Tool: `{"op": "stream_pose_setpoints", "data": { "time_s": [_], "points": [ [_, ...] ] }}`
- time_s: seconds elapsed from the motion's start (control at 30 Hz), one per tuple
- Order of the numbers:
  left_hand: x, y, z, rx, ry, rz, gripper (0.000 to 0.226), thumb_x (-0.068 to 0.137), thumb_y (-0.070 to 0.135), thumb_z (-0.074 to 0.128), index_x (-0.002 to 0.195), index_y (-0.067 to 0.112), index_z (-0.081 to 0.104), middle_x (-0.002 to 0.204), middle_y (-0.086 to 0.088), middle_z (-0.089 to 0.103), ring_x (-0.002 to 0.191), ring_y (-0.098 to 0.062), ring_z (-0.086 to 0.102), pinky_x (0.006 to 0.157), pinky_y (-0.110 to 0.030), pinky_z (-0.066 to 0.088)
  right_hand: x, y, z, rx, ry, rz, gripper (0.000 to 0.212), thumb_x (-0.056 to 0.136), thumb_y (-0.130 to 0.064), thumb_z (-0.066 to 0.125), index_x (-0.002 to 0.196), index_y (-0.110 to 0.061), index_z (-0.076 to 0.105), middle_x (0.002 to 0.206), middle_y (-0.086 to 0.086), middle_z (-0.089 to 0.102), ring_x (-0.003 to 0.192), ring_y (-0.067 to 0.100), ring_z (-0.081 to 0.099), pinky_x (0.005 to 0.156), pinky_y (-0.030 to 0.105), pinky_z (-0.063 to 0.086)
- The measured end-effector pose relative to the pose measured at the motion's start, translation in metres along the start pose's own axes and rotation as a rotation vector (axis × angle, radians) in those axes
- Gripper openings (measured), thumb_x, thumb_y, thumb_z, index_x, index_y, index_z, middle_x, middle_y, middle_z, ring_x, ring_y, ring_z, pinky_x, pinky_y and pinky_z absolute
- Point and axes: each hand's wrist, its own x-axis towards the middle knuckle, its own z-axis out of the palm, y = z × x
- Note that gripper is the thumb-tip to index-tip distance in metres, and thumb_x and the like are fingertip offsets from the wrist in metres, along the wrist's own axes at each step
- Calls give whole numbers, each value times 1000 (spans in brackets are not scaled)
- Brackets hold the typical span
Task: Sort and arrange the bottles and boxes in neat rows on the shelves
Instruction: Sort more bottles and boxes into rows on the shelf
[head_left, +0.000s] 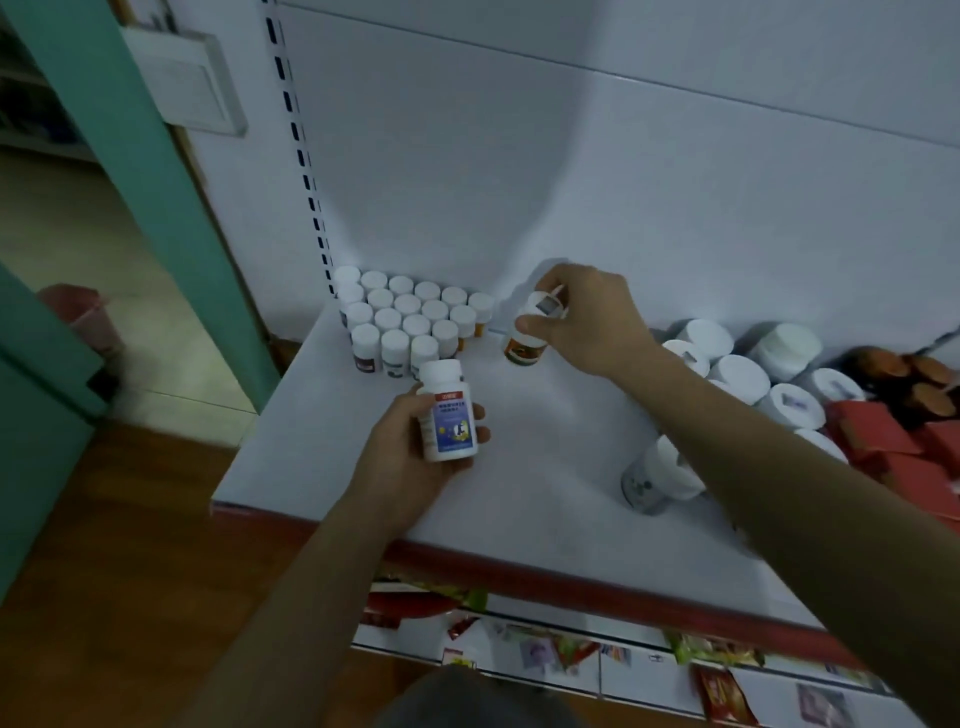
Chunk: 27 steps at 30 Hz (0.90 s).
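- The left hand (405, 457) grips a blue bottle (449, 421). The fingers curl round its body from behind, and the fingertips show at its right side.
- The blue bottle is held above the shelf (322, 441), between the middle and the front edge. Its white cap points toward the back, just in front of the small bottles (410, 317).
- The right hand (587, 317) holds an orange bottle (524, 348) from above. The thumb and fingers pinch round its white cap, and the orange label hangs clear below the hand.
- The orange bottle is near the back edge of the shelf, just to the right of the small bottles and leaning a little. Whether its base touches the shelf cannot be told.
- The small bottles stand upright in tight rows in the back left corner, all white-capped.
- Larger white-capped jars (743, 374) crowd the right side of the shelf, behind the right forearm.
- One grey jar (649, 483) lies tilted under that forearm, nearer the front edge.
- Red boxes (883, 447) lie in a heap at the right edge.
- The shelf has a red front edge. A lower shelf (639, 670) beneath it carries scattered packets (722, 691).
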Motion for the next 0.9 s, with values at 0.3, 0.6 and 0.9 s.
{"op": "stream_pose_setpoints", "data": {
  "time_s": [0.3, 0.6, 0.9],
  "points": [
    [0, -1, -6, 6, 24, -28, 37, 101, 23, 43, 132, 9, 58, 98, -12, 67, 81, -26, 73, 70, -37, 52, 29, -6, 34, -111, 30, -80, 42, 79, -22, 83, 110, -8, 58, 100, 14, 65, 89, 33, 61, 79, 44, 53],
    [0, -1, -6, 6, -34, 1, 27, 101, 22, 45, 115, 9, 64, 91, -12, 72, 79, -25, 70, 63, -32, 52, 26, -10, 42, -268, 94, -111, 35, 87, -29, 77, 104, -9, 54, 100, 15, 59, 82, 39, 61, 71, 46, 54],
    [4, -4, -7, -103, -81, 32, 33, 91, 13, 42, 115, 9, 65, 91, -9, 73, 80, -27, 63, 62, -31, 54, -22, -27, 20, 19, -50, -297, 30, 103, -41, 51, 119, -20, 65, 107, 3, 66, 92, 20, 61, 82, 38, 51]
  ]
}}
